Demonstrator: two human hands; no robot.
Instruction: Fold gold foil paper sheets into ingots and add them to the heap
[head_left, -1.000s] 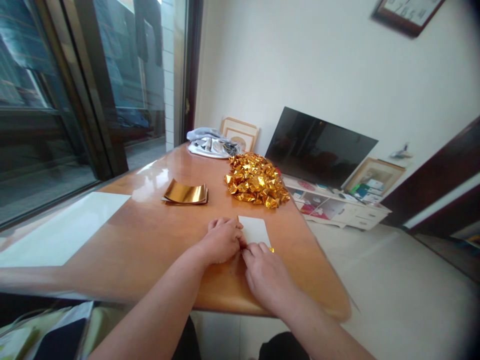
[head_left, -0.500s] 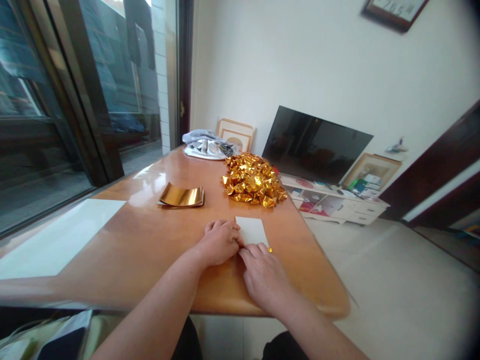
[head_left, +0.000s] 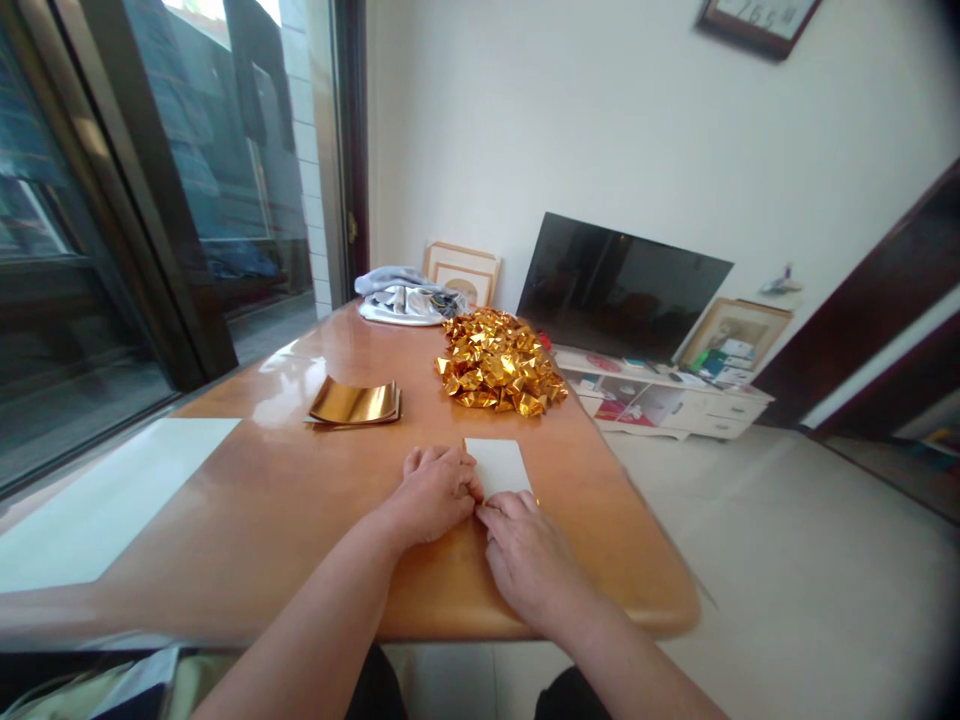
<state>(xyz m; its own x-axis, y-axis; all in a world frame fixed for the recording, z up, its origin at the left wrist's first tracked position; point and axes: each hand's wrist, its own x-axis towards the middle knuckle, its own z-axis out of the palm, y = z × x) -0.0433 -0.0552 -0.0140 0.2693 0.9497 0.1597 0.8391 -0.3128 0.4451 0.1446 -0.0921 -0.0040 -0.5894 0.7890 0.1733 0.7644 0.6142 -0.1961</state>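
Note:
A sheet of gold foil paper (head_left: 501, 464) lies white side up on the wooden table, with thin gold slivers at its edges. My left hand (head_left: 442, 490) grips its left edge, fingers bent and pressed together. Along the near edge, my right hand (head_left: 523, 545) has its fingers closed on the paper. The two hands nearly meet at the sheet's near left corner, where the fingertips hide the paper. Beyond my left hand lies a stack of gold foil paper (head_left: 355, 402). A heap of folded gold foil pieces (head_left: 501, 365) sits past the sheet.
The wooden table (head_left: 315, 520) has a rounded right corner. A pale sheet (head_left: 120, 500) covers part of its left side. Bundled grey and white cloth (head_left: 405, 298) rests at the far end. A television (head_left: 619, 285) stands on a low white cabinet (head_left: 697, 410) beyond.
The view has shifted slightly. A thin strip of gold now shows along the sheet's left edge and by the right fingertips. Both hands stay on the paper, almost in the same place.

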